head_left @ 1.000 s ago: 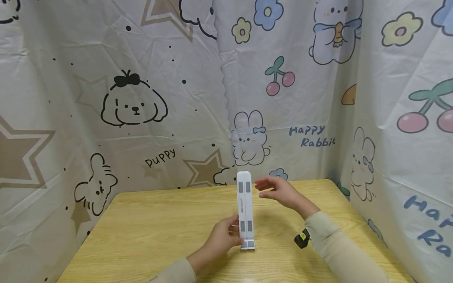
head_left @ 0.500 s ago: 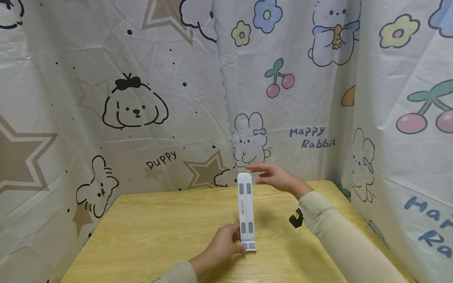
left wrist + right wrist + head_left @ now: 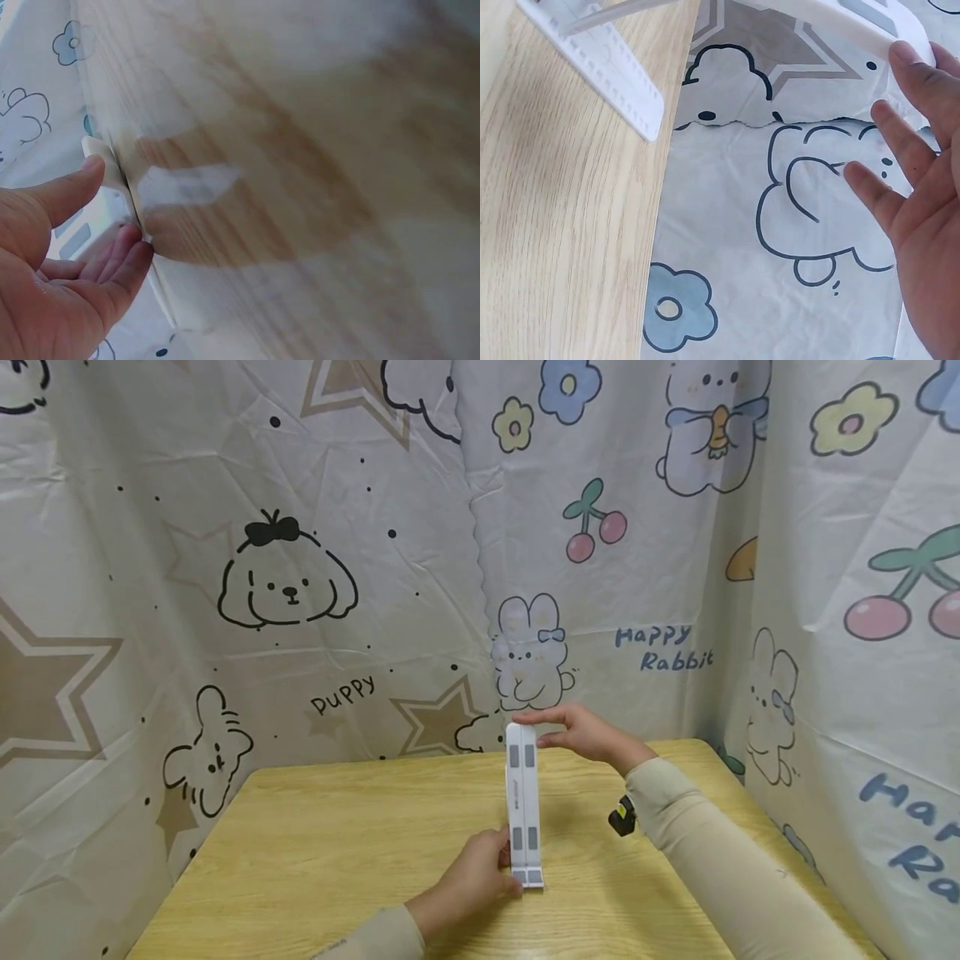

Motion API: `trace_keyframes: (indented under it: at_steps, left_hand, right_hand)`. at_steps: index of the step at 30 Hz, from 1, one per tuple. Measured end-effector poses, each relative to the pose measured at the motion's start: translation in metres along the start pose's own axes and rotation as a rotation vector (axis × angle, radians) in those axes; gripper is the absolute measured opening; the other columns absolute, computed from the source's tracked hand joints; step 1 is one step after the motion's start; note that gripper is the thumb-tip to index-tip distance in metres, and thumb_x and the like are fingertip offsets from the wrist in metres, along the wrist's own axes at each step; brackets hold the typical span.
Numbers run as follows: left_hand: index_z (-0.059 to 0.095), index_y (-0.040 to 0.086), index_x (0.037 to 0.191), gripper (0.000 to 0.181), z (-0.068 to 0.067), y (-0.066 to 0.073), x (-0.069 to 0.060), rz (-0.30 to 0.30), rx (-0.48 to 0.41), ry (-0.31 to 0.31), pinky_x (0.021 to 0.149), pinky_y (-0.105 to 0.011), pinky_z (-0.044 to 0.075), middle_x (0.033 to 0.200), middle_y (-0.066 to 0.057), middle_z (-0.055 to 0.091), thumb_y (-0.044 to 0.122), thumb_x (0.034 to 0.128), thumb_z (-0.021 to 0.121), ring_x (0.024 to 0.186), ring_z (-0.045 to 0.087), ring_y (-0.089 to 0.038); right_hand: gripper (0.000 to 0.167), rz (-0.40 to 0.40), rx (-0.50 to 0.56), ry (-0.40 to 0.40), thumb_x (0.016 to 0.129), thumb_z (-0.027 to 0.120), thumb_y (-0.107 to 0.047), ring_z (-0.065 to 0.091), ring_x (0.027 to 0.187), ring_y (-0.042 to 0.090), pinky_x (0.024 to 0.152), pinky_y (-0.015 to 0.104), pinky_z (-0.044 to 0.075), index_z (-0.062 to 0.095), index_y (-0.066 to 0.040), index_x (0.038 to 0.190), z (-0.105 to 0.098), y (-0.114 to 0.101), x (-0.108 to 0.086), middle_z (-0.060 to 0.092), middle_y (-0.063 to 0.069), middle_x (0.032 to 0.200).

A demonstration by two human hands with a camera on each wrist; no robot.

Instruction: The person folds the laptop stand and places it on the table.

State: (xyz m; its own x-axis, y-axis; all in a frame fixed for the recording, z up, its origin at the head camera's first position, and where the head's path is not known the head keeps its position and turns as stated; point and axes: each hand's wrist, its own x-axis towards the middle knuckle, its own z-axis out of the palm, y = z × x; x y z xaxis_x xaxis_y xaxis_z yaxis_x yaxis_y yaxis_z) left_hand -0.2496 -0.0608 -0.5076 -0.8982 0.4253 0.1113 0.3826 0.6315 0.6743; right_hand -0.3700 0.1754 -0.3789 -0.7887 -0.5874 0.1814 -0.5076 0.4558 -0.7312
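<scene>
A white folding laptop stand (image 3: 523,802) with grey pads stands on the table, its narrow pad-covered face toward me. My left hand (image 3: 468,872) holds its low front end, thumb near the lip and fingers at the left side; the left wrist view shows thumb and fingertips around that end. At the raised back end, my right hand (image 3: 592,735) pinches the top, index finger over it and thumb below. In the right wrist view the stand's notched base (image 3: 622,82) lies on the table, with a thin strut rising from it, while the other right fingers stay spread.
The light wood-grain table (image 3: 337,843) ends a short way behind the stand. Printed curtains (image 3: 420,568) hang close behind it and along both sides. A small black device (image 3: 622,817) sits at the right wrist.
My right hand has risen from beside the stand's upper end, moved left, and taken hold of the top. The left hand keeps its hold; the stand has barely shifted.
</scene>
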Motion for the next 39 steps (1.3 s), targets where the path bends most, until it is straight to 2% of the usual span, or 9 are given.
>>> trace_keyframes:
  at_steps: [4,9,14,19,24,29,33,36,39]
  left_hand:
    - [0.065,0.001,0.123,0.066,-0.002,-0.006,0.005,0.020,0.004,-0.023,0.072,-0.022,0.052,0.089,0.001,0.062,0.008,0.0641,0.095,0.081,0.056,-0.008]
    - [0.060,0.000,0.138,0.078,-0.011,-0.012,0.012,0.029,-0.006,-0.105,0.083,-0.023,0.055,0.096,0.003,0.064,0.009,0.0684,0.093,0.088,0.059,-0.007]
    - [0.054,0.006,0.148,0.084,-0.023,-0.018,0.024,0.068,-0.016,-0.207,0.092,-0.025,0.055,0.101,0.006,0.066,0.005,0.0724,0.091,0.095,0.063,-0.007]
    - [0.055,0.008,0.148,0.081,-0.031,-0.024,0.031,0.099,-0.017,-0.253,0.093,-0.024,0.055,0.107,0.005,0.069,0.003,0.0743,0.090,0.099,0.066,-0.008]
    - [0.055,0.009,0.148,0.081,-0.032,-0.028,0.030,0.083,-0.036,-0.259,0.094,-0.025,0.055,0.106,0.006,0.070,0.004,0.0749,0.090,0.099,0.066,-0.008]
    - [0.060,0.007,0.143,0.074,-0.025,-0.033,0.030,0.123,-0.070,-0.253,0.092,-0.023,0.055,0.103,0.006,0.069,0.003,0.0748,0.089,0.097,0.066,-0.008]
    - [0.064,0.009,0.137,0.068,-0.021,-0.036,0.030,0.148,-0.077,-0.257,0.091,-0.023,0.055,0.101,0.007,0.068,0.002,0.0743,0.089,0.097,0.066,-0.008]
    - [0.063,0.011,0.139,0.070,-0.022,-0.036,0.029,0.137,-0.087,-0.278,0.093,-0.024,0.055,0.103,0.009,0.068,0.002,0.0746,0.089,0.099,0.066,-0.008]
    - [0.059,0.014,0.144,0.075,-0.024,-0.035,0.029,0.119,-0.096,-0.303,0.095,-0.024,0.054,0.108,0.011,0.068,0.002,0.0757,0.087,0.101,0.066,-0.007]
  right_hand:
    - [0.050,-0.038,-0.044,0.019,0.091,0.076,-0.007,0.056,0.135,0.030,0.104,0.048,0.053,0.067,-0.024,0.137,-0.003,0.002,0.001,0.057,0.005,0.149]
    - [0.048,-0.066,-0.077,0.048,0.089,0.078,-0.007,0.060,0.130,0.033,0.104,0.048,0.053,0.069,-0.021,0.134,-0.009,0.003,-0.004,0.060,0.010,0.145]
    - [0.046,-0.016,-0.069,0.114,0.087,0.080,-0.008,0.061,0.129,0.032,0.102,0.046,0.055,0.072,-0.020,0.130,-0.014,0.004,-0.017,0.063,0.006,0.142]
    - [0.043,0.024,-0.100,0.142,0.088,0.081,-0.017,0.054,0.136,0.032,0.109,0.053,0.048,0.072,-0.024,0.130,-0.017,0.003,-0.025,0.062,0.001,0.144]
    - [0.045,0.015,-0.107,0.076,0.090,0.080,-0.019,0.052,0.138,0.029,0.116,0.055,0.040,0.069,-0.025,0.133,-0.021,0.002,-0.022,0.064,-0.003,0.141]
    - [0.056,-0.005,-0.039,-0.076,0.092,0.076,-0.015,0.043,0.145,0.034,0.119,0.062,0.031,0.059,-0.021,0.145,-0.030,0.002,-0.018,0.054,0.001,0.152]
    - [0.060,0.024,0.028,-0.181,0.093,0.075,-0.014,0.043,0.145,0.034,0.119,0.060,0.033,0.055,-0.022,0.149,-0.034,0.002,-0.016,0.051,0.003,0.155]
    - [0.060,0.033,0.038,-0.207,0.093,0.075,-0.015,0.045,0.144,0.031,0.120,0.057,0.034,0.055,-0.022,0.149,-0.034,0.003,-0.017,0.054,0.003,0.153]
    - [0.059,0.030,0.031,-0.191,0.093,0.075,-0.018,0.046,0.143,0.031,0.119,0.057,0.034,0.056,-0.020,0.148,-0.035,0.006,-0.021,0.055,0.004,0.152]
